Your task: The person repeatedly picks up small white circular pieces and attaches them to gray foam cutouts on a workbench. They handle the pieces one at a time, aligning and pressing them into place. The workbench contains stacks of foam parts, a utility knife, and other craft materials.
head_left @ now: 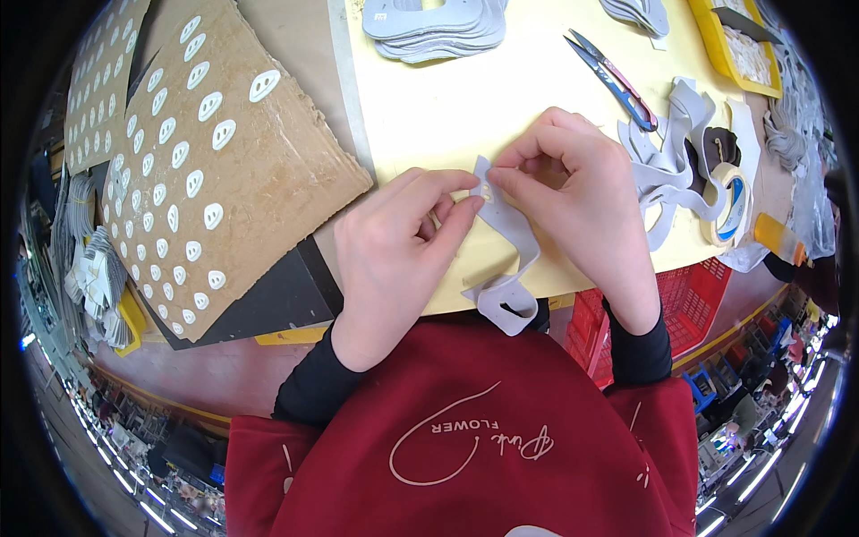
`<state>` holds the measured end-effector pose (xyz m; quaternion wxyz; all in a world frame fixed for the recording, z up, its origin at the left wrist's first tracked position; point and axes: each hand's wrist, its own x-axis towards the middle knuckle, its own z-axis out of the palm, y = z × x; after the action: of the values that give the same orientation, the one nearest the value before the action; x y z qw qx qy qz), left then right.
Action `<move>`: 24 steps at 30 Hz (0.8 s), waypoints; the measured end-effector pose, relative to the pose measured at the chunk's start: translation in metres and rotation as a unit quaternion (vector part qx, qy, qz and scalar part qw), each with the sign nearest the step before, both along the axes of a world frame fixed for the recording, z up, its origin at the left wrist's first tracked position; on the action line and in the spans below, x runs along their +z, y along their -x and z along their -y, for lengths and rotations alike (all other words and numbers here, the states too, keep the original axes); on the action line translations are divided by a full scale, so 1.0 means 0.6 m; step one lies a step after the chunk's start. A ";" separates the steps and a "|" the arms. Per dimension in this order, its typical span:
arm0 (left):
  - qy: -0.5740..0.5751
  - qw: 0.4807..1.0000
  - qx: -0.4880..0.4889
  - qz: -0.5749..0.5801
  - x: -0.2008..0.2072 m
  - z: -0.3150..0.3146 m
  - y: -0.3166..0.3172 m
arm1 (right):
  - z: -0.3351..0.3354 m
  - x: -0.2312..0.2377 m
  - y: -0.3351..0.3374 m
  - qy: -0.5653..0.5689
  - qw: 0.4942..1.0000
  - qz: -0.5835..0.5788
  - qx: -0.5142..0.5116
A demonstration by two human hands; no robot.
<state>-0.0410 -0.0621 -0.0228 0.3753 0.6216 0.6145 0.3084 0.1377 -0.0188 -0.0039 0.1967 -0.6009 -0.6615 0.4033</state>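
Between both hands is a curved light-grey strip of flat material (pixel 508 222), its lower end curling over the table's front edge. My left hand (pixel 403 246) pinches the strip's upper end from the left between thumb and forefinger. From the right, the thumb and forefinger of my right hand (pixel 577 183) close on the same end. A small white piece (pixel 486 191) shows on the strip between the fingertips, partly covered by them. To the left, a brown cardboard sheet (pixel 268 170) carries rows of white rounded pieces with two slots each.
Thread snips (pixel 617 82) lie beyond my right hand. Further right are grey scraps (pixel 684 116), a tape roll (pixel 727 210) and an orange-yellow bottle (pixel 777 236). Stacked grey cutouts (pixel 434 31) and a yellow bin (pixel 716 40) stand at the back. A red basket (pixel 689 304) sits below the table edge.
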 end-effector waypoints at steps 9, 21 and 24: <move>-0.029 0.999 -0.013 -0.037 0.001 0.000 -0.003 | -0.028 0.017 0.013 0.067 0.994 0.081 0.029; 0.071 0.997 -0.024 -0.020 0.025 -0.001 0.006 | 0.033 -0.004 -0.028 0.003 0.983 -0.155 -0.098; 0.035 0.996 -0.054 -0.054 0.031 -0.003 0.005 | 0.076 0.002 -0.047 0.012 0.972 -0.178 -0.155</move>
<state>-0.0441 -0.0606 -0.0045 0.3790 0.6565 0.6097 0.2316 0.1660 -0.0647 -0.0027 0.3643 -0.6169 -0.5100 0.4761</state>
